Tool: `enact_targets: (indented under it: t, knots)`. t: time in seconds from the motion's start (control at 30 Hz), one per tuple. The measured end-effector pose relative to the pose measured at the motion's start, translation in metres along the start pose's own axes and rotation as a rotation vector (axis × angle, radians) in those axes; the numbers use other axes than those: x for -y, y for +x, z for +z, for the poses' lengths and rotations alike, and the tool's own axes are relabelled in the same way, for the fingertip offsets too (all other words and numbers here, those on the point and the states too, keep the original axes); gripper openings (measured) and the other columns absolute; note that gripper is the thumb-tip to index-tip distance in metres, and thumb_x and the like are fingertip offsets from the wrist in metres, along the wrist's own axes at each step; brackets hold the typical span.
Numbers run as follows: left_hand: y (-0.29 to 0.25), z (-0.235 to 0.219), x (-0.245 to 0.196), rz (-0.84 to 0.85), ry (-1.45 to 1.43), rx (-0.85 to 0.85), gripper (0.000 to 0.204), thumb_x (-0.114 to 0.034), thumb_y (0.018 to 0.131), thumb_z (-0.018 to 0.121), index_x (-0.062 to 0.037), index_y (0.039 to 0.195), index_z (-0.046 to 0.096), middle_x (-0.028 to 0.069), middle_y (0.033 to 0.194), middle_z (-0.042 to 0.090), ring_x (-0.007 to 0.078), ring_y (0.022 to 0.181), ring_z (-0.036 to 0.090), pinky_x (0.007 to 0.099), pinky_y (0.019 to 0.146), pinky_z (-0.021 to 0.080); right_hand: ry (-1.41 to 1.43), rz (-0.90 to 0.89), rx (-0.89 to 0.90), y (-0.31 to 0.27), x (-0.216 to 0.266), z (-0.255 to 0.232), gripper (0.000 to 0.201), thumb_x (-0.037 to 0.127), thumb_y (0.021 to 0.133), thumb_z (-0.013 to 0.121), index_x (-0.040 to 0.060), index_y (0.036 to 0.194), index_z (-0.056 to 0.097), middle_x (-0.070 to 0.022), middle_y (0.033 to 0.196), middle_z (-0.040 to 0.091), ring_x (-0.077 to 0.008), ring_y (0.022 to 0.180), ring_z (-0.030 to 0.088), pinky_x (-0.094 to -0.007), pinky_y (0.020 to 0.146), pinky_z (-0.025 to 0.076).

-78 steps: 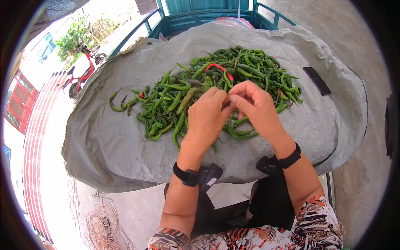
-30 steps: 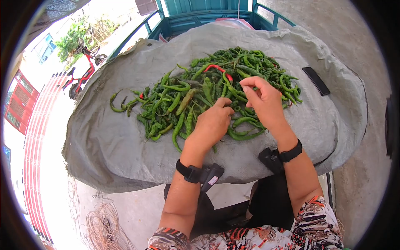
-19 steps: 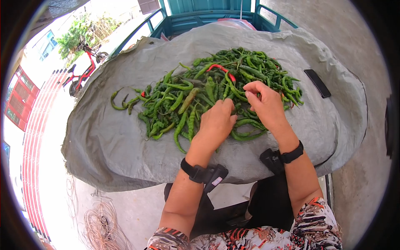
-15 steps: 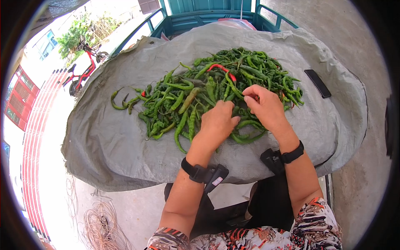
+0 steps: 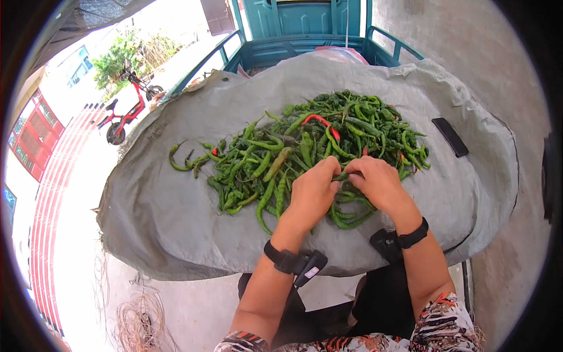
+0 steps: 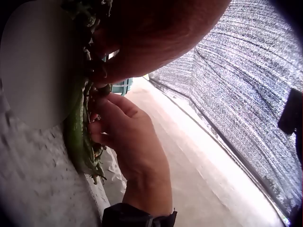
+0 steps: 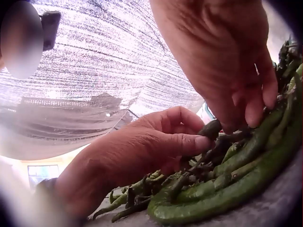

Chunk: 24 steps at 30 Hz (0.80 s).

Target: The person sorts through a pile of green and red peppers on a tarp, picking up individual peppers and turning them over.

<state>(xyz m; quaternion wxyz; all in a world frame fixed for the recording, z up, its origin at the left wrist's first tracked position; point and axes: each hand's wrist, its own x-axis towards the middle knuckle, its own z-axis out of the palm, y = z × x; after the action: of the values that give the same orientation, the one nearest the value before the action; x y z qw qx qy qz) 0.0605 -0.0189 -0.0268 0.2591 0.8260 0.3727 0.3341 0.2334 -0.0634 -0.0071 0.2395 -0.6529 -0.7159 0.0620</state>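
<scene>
Green peppers (image 5: pixel 275 167) lie heaped on a grey sheet (image 5: pixel 170 229), with a red pepper (image 5: pixel 317 119) near the top. In the head view the left hand (image 5: pixel 314 192) and right hand (image 5: pixel 380 185) meet low over the heap, fingertips nearly touching around a small green pepper (image 5: pixel 341 175). The right wrist view shows the left hand (image 7: pixel 137 151) pinching this dark green pepper (image 7: pixel 211 128) between thumb and fingers; the right hand (image 7: pixel 227 61) reaches down beside it. In the left wrist view the right hand (image 6: pixel 135 142) pinches its dark end; the left hand (image 6: pixel 165 35) is above.
A black phone (image 5: pixel 450 137) lies on the sheet's right side. Behind stands a blue-green metal cart bed (image 5: pixel 305 44). A red bike (image 5: pixel 126 114) is at the far left, and tangled cord (image 5: pixel 141 322) lies on the floor at the lower left.
The hands have come together from apart, the right moving left and inward. The head view has tilted, so the heap and sheet sit lower in it.
</scene>
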Motion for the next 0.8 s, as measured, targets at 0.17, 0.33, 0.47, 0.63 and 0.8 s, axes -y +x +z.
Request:
enact_targets:
  t: [0.17,0.33,0.47,0.63,0.8]
  knots:
    - [0.005,0.004,0.003,0.043,-0.030,-0.245,0.029,-0.006,0.080,0.069,-0.0067,0.108,0.058,0.0124,0.099,0.064,0.0307,0.087,0.065,0.0383,0.075,0.050,0.168,0.093,-0.144,0.005,0.004,-0.002,0.013,0.019,0.086,0.063,0.0117,0.095,0.068,-0.0083,0.090,0.069,-0.0281,0.084,0.067,-0.0403,0.072,0.051]
    - [0.007,-0.002,0.006,-0.096,0.053,-0.464,0.028,-0.006,0.084,0.068,-0.0046,0.110,0.060,0.0128,0.108,0.055,0.0222,0.067,0.059,0.0363,0.068,0.050,0.501,0.253,-0.304,0.012,-0.002,-0.001,0.023,0.015,0.089,0.062,0.0075,0.111,0.062,-0.0080,0.090,0.069,-0.0184,0.067,0.064,-0.0320,0.061,0.050]
    - [0.005,-0.004,0.012,-0.147,0.153,-0.422,0.032,-0.007,0.084,0.066,-0.0035,0.116,0.059,0.0151,0.122,0.052,0.0253,0.073,0.062,0.0389,0.072,0.051,0.958,0.229,-0.426,0.015,0.005,-0.003,0.039,0.010,0.092,0.061,0.0007,0.127,0.050,-0.0083,0.099,0.066,-0.0093,0.063,0.059,-0.0258,0.057,0.051]
    - [-0.001,-0.004,0.011,-0.157,0.341,-0.179,0.041,-0.010,0.081,0.067,-0.0043,0.121,0.060,0.0153,0.135,0.048,0.0335,0.106,0.061,0.0446,0.085,0.052,0.901,0.142,-0.179,0.011,0.003,0.003,0.027,0.008,0.092,0.059,0.0016,0.118,0.058,-0.0062,0.104,0.065,-0.0105,0.063,0.060,-0.0263,0.059,0.051]
    - [-0.002,0.000,0.012,-0.143,0.423,-0.143,0.042,-0.010,0.082,0.066,-0.0042,0.123,0.061,0.0156,0.139,0.047,0.0360,0.111,0.058,0.0468,0.088,0.052,0.654,0.065,-0.212,0.006,0.021,0.002,0.025,0.005,0.089,0.060,0.0020,0.113,0.061,-0.0079,0.107,0.065,-0.0123,0.063,0.062,-0.0278,0.059,0.050]
